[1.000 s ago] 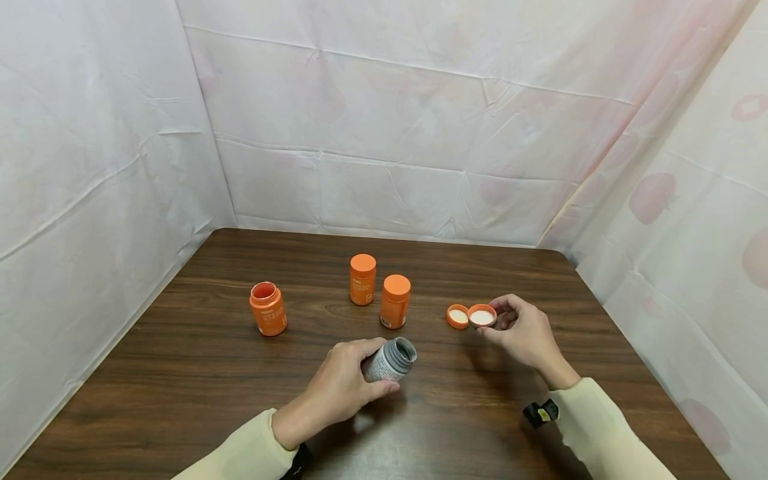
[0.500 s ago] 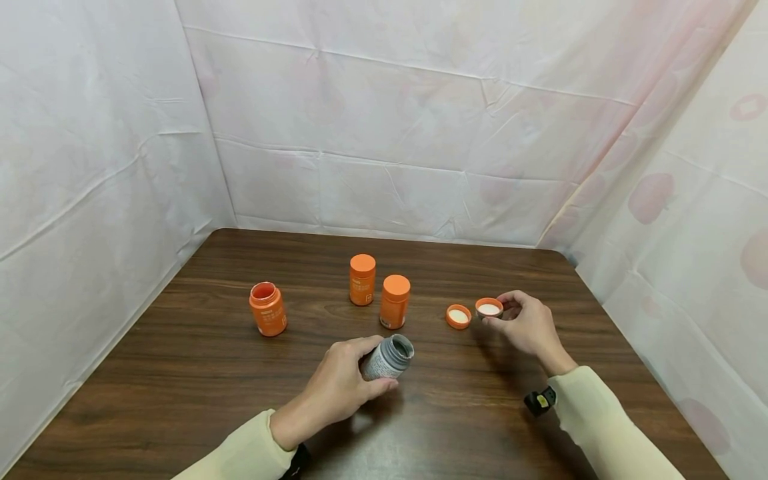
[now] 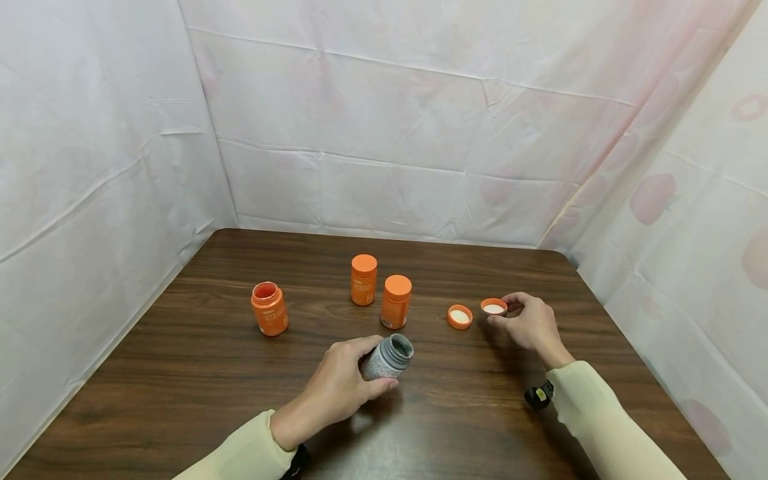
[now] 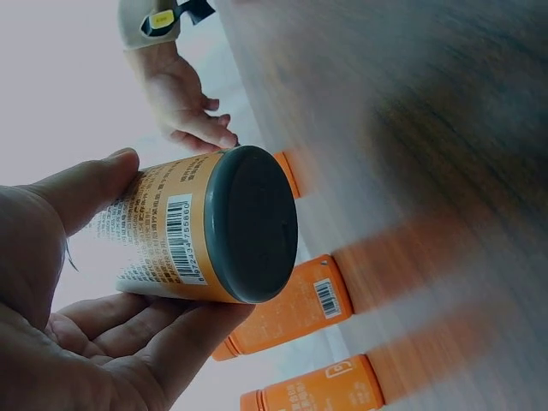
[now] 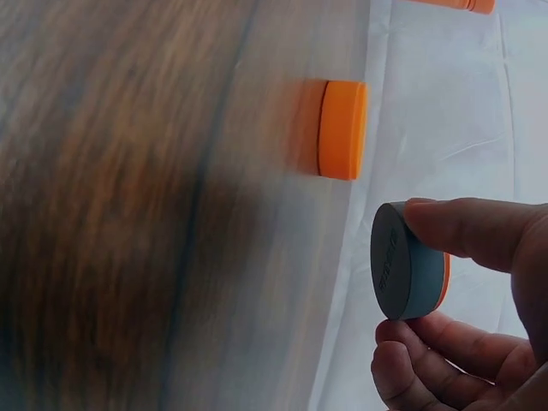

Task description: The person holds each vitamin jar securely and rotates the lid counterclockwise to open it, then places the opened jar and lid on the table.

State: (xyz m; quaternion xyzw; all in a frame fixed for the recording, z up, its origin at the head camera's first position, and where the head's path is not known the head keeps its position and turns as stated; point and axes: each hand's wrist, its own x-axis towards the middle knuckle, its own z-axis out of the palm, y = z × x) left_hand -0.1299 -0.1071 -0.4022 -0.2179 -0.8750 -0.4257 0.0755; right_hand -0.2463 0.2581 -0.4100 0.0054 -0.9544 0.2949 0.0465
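Observation:
My left hand (image 3: 339,380) grips a grey screw-neck bottle (image 3: 384,363), its uncapped mouth tilted up and to the right. The left wrist view shows the bottle's dark grey base (image 4: 253,227) and a barcode on its side. On the right, my right hand (image 3: 533,327) pinches a round grey lid (image 5: 409,265) between thumb and fingers. Its orange rim and white lining face up in the head view. Left of it, an orange lid (image 3: 459,317) lies on the table with its pale lining up.
An uncapped orange bottle (image 3: 270,313) stands at the left of the brown table (image 3: 180,387). Two capped orange bottles, one farther back (image 3: 363,283) and one nearer (image 3: 396,307), stand mid-table. White cloth walls (image 3: 384,133) rise behind and at the sides.
My right hand has moved slightly right with the grey lid, widening the gap from the orange lid on the table. The left hand and its bottle stay nearly in place.

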